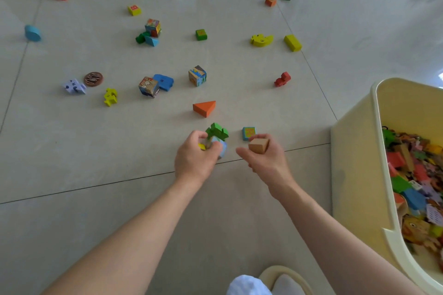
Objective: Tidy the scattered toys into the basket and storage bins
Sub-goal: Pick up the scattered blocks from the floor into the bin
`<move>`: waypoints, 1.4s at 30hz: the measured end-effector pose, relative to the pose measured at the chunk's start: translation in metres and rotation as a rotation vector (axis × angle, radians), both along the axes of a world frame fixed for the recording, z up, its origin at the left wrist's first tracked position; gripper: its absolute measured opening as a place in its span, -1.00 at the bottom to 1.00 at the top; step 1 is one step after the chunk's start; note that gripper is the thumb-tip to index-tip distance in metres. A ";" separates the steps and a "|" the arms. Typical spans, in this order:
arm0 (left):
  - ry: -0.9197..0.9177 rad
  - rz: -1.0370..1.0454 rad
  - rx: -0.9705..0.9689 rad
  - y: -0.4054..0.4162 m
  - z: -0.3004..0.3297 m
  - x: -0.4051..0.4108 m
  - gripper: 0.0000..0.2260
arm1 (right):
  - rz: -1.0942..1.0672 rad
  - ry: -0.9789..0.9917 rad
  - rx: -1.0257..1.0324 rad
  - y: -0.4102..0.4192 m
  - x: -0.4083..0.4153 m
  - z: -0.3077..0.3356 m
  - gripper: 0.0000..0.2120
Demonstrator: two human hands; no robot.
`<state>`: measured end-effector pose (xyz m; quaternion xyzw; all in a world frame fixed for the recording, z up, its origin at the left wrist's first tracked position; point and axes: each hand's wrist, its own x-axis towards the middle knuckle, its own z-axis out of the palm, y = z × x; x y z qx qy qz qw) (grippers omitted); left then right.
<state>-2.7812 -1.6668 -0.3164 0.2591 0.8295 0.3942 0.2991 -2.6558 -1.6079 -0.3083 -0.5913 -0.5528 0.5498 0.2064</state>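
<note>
My left hand (pixel 195 158) grips a small bunch of toys: a green animal-shaped piece (pixel 217 131) sticks out on top, with a pale blue piece and a bit of yellow beneath it. My right hand (pixel 263 158) is closed around a plain wooden block (pixel 258 145). Both hands hover low over the tiled floor. A cream storage bin (pixel 354 175) stands to the right, filled with several colourful wooden toys. Just beyond my hands lie a teal picture tile (pixel 248 132) and an orange triangle block (pixel 204 108).
Several toys are scattered further out: picture cubes (pixel 197 75) (pixel 148 86), a blue piece (pixel 164 82), yellow pieces (pixel 292 42) (pixel 261 40), a red piece (pixel 282 79), a green cube (pixel 201 34), a brown donut (pixel 93 78). A slipper (pixel 285 280) sits at the bottom edge.
</note>
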 end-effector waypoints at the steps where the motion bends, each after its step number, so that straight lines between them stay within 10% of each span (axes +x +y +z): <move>1: -0.175 0.128 0.106 -0.001 0.004 -0.004 -0.83 | 0.050 -0.035 0.062 0.005 -0.007 0.000 -0.72; 11: -0.620 0.552 0.234 -0.004 0.030 -0.054 -0.76 | 0.749 -0.635 0.532 0.025 -0.070 -0.019 -0.37; 27: -0.703 0.530 0.228 -0.004 0.035 -0.048 -0.74 | 0.806 -0.702 0.509 0.015 -0.076 -0.020 -0.50; 32: -0.710 0.518 0.252 0.004 0.043 -0.042 -0.74 | 0.667 -0.602 0.376 0.011 -0.063 -0.019 -0.60; 36: -0.793 0.421 0.287 0.022 0.056 -0.026 -0.74 | 0.153 -0.107 0.049 -0.002 -0.033 0.022 -0.67; 42: -0.919 0.104 0.341 0.066 0.102 0.055 -0.72 | -0.297 -0.041 0.481 0.013 0.104 0.126 -0.65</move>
